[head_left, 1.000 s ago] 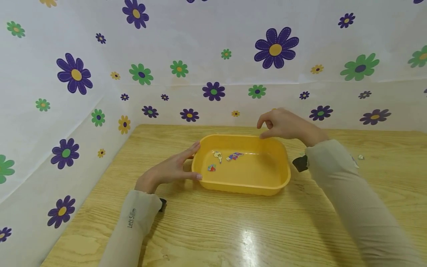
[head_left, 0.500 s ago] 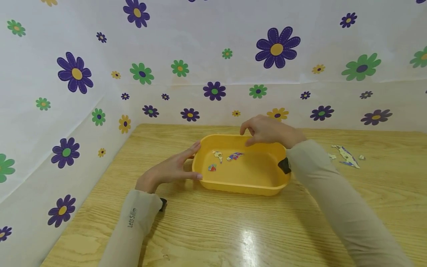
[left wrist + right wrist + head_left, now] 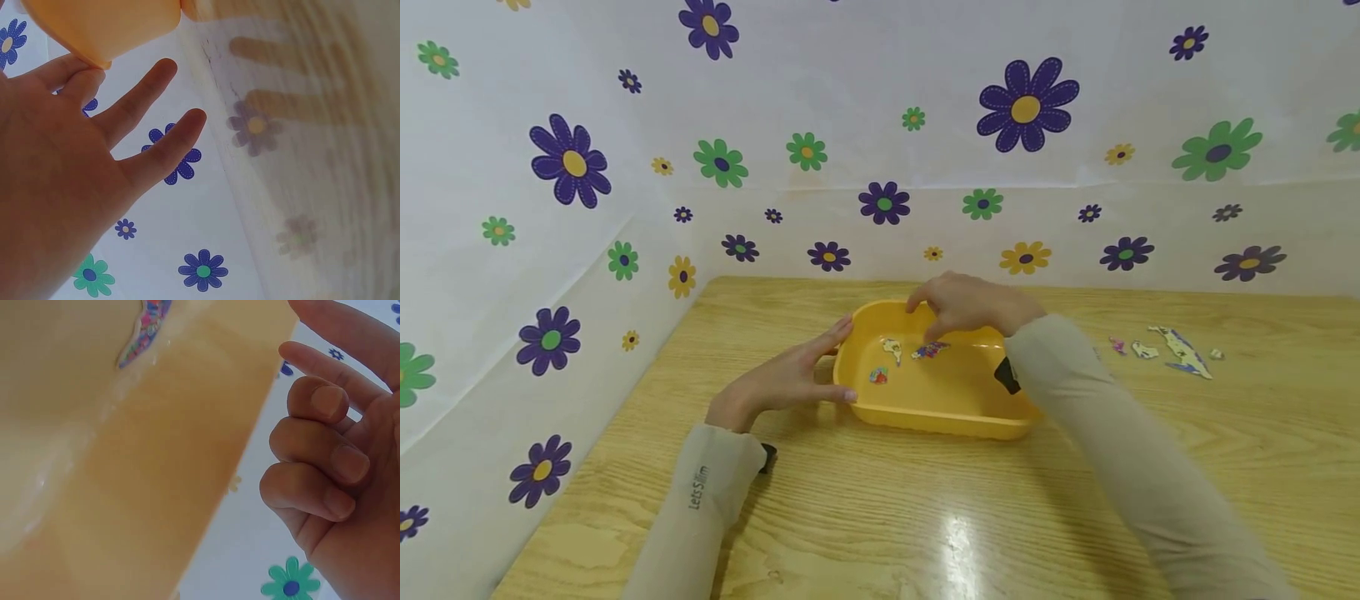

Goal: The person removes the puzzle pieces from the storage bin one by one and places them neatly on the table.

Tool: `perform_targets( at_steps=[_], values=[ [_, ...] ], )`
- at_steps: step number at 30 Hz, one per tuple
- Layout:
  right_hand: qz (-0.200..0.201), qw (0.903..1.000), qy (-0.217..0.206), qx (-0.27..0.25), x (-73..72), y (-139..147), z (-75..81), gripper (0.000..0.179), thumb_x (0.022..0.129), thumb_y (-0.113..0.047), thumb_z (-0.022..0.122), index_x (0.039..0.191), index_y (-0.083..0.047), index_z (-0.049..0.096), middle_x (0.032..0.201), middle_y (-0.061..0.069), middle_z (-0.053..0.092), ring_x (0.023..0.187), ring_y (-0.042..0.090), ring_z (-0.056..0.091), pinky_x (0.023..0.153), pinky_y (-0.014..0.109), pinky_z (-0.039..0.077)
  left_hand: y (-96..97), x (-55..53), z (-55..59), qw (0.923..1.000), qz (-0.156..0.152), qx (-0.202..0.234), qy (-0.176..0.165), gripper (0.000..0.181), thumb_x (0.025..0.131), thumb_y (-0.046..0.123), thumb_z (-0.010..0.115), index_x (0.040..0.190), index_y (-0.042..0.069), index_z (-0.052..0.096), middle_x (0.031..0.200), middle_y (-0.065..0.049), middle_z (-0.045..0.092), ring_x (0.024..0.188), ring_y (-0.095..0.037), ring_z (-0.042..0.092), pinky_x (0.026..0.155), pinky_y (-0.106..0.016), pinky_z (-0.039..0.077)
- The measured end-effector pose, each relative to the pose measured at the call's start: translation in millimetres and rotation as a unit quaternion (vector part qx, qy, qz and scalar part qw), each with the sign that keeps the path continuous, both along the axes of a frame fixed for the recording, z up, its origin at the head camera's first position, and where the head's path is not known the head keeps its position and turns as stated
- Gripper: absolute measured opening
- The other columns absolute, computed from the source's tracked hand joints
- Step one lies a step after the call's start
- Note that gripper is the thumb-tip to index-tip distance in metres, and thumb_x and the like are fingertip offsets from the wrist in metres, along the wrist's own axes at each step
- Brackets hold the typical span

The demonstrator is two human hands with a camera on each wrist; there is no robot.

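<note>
A yellow plastic basin (image 3: 940,422) stands on the table, with several small flat cut-out pieces inside. My left hand (image 3: 782,382) holds its left end, the thumb at the near rim and a finger at the far one; two other fingers (image 3: 169,150) stick out straight in the left wrist view. My right hand (image 3: 970,302) is over the far side, its thumb close over the purple patterned piece (image 3: 934,351). In the right wrist view three fingers (image 3: 306,450) curl in, index and thumb stretch out, holding nothing. A pale piece (image 3: 892,350) and a red-green piece (image 3: 878,376) lie farther left.
Several more cut-outs lie on the wooden table (image 3: 850,517) to the right: a long pale-and-blue one (image 3: 1183,352), a pale one (image 3: 1145,350), a pink one (image 3: 1117,345) and a tiny one (image 3: 1217,354). A flower-patterned sheet (image 3: 820,67) hangs behind and on the left.
My right hand has moved left and down from above the basin's far right rim to near the purple piece, uncovering cut-outs on the table. The left hand and basin have stayed put.
</note>
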State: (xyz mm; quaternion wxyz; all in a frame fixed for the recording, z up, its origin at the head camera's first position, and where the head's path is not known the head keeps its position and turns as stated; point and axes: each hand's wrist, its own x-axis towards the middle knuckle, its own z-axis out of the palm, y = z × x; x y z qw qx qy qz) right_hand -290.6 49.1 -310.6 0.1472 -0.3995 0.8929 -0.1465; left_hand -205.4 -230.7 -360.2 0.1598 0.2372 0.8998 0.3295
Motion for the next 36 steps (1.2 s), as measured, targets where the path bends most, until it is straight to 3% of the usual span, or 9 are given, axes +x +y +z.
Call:
perform_targets(
  at_steps=[4,6,11,13,21,24,28,31,36],
  values=[
    [0.007,0.9999,-0.006,0.013,-1.1,-8.3,-6.3,0.054,0.086,-0.015,0.079,0.134,0.001,0.063,0.084,0.006,0.058,0.076,0.020,0.049,0.079,0.038,0.048,1.0,-0.1,0.7,1.0000,0.002,-0.001,-0.002,0.104,0.089,0.044,0.078,0.164,0.015,0.013,0.170,0.001,0.003,0.146,-0.031,0.035,0.119,-0.055,0.023],
    [0.009,0.9997,-0.004,0.022,-2.0,-12.2,-9.7,0.056,0.085,-0.016,0.079,0.136,0.000,0.062,0.095,0.009,0.063,0.083,0.022,0.052,0.086,0.040,0.049,0.9,-0.4,0.5,1.0000,0.005,-0.003,-0.005,0.104,0.089,0.044,0.078,0.164,0.016,0.013,0.170,0.002,0.004,0.146,-0.031,0.035,0.119,-0.055,0.023],
    [0.004,0.9987,-0.021,0.045,-2.8,-21.5,-14.7,0.060,0.085,-0.016,0.080,0.140,-0.001,0.059,0.138,0.019,0.059,0.118,0.030,0.056,0.109,0.044,0.042,0.2,-1.0,0.2,0.9999,0.009,-0.005,-0.009,0.104,0.089,0.044,0.078,0.165,0.017,0.012,0.170,0.002,0.003,0.146,-0.031,0.035,0.120,-0.055,0.022],
    [-0.001,0.9980,-0.032,0.055,-2.0,-24.5,-15.6,0.061,0.086,-0.014,0.080,0.141,-0.001,0.057,0.144,0.020,0.055,0.127,0.033,0.053,0.113,0.045,0.038,-0.2,-1.6,0.0,0.9999,0.009,-0.005,-0.008,0.104,0.089,0.045,0.078,0.164,0.017,0.013,0.170,0.002,0.003,0.146,-0.031,0.035,0.120,-0.055,0.022],
    [-0.026,0.9934,-0.039,0.105,-2.9,-33.5,-26.8,0.068,0.085,-0.016,0.078,0.148,-0.010,0.053,0.142,0.017,0.056,0.120,0.030,0.053,0.110,0.045,0.041,-0.9,-2.3,-1.3,1.0000,0.001,0.001,-0.002,0.104,0.089,0.044,0.078,0.164,0.016,0.013,0.170,0.002,0.003,0.145,-0.030,0.036,0.120,-0.053,0.022],
    [-0.028,0.9925,-0.039,0.112,-3.7,-35.6,-31.0,0.070,0.083,-0.017,0.079,0.148,-0.012,0.053,0.124,0.013,0.064,0.104,0.026,0.059,0.098,0.039,0.048,-0.7,-2.0,-1.5,1.0000,-0.001,0.003,-0.002,0.104,0.089,0.043,0.079,0.164,0.015,0.013,0.170,0.002,0.003,0.145,-0.029,0.036,0.120,-0.053,0.021],
    [-0.020,0.9925,-0.038,0.115,-3.1,-37.0,-34.1,0.071,0.082,-0.018,0.080,0.147,-0.013,0.053,0.123,0.012,0.065,0.103,0.024,0.059,0.095,0.038,0.049,-0.2,-1.3,-0.7,1.0000,-0.003,0.005,-0.004,0.103,0.089,0.042,0.078,0.164,0.014,0.013,0.170,0.001,0.003,0.145,-0.029,0.036,0.121,-0.052,0.021],
    [-0.016,0.9924,-0.041,0.115,-3.2,-37.7,-36.2,0.070,0.083,-0.018,0.078,0.148,-0.012,0.052,0.136,0.012,0.059,0.112,0.026,0.055,0.103,0.041,0.045,0.6,-0.7,0.4,1.0000,-0.002,0.003,-0.005,0.103,0.090,0.042,0.078,0.164,0.014,0.013,0.170,0.000,0.003,0.145,-0.030,0.036,0.121,-0.052,0.020],
    [-0.018,0.9923,-0.041,0.115,-3.1,-40.4,-37.7,0.065,0.084,-0.019,0.077,0.145,-0.013,0.054,0.127,0.009,0.062,0.103,0.024,0.055,0.095,0.039,0.048,0.9,-0.4,1.4,1.0000,-0.001,-0.001,-0.004,0.103,0.090,0.042,0.078,0.164,0.014,0.012,0.170,0.000,0.003,0.146,-0.030,0.036,0.120,-0.052,0.021]
  ],
)
